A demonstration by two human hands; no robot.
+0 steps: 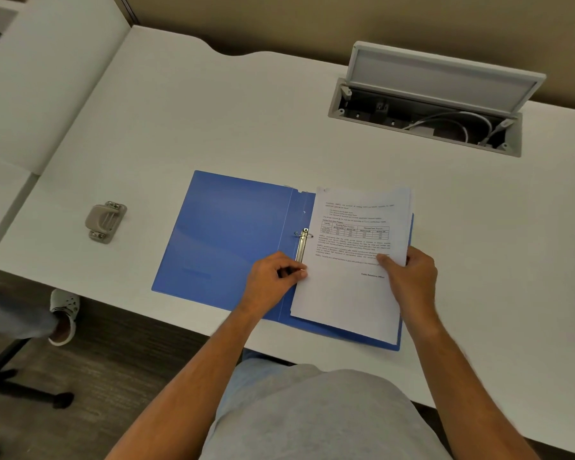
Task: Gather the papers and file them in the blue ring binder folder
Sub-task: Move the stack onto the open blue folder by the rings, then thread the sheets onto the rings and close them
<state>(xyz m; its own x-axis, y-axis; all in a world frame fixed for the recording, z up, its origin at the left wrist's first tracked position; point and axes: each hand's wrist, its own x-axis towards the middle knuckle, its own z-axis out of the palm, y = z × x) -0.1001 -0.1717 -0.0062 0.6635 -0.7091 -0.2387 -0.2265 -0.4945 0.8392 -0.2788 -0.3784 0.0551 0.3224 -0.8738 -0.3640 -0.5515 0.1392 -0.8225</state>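
The blue ring binder folder point(226, 237) lies open on the white desk, its metal ring mechanism point(302, 245) along the spine. A stack of printed papers point(352, 260) rests on the right half of the folder, left edge beside the rings. My left hand point(273, 280) pinches the papers' left edge just below the ring mechanism. My right hand point(412, 277) grips the right edge of the stack, thumb on top. Whether the rings pass through the papers cannot be made out.
A grey hole punch point(105, 222) sits on the desk to the left of the folder. An open cable box point(429, 114) with its lid raised and white cables inside is at the back right. Another person's leg and shoe point(63, 315) are on the floor at left.
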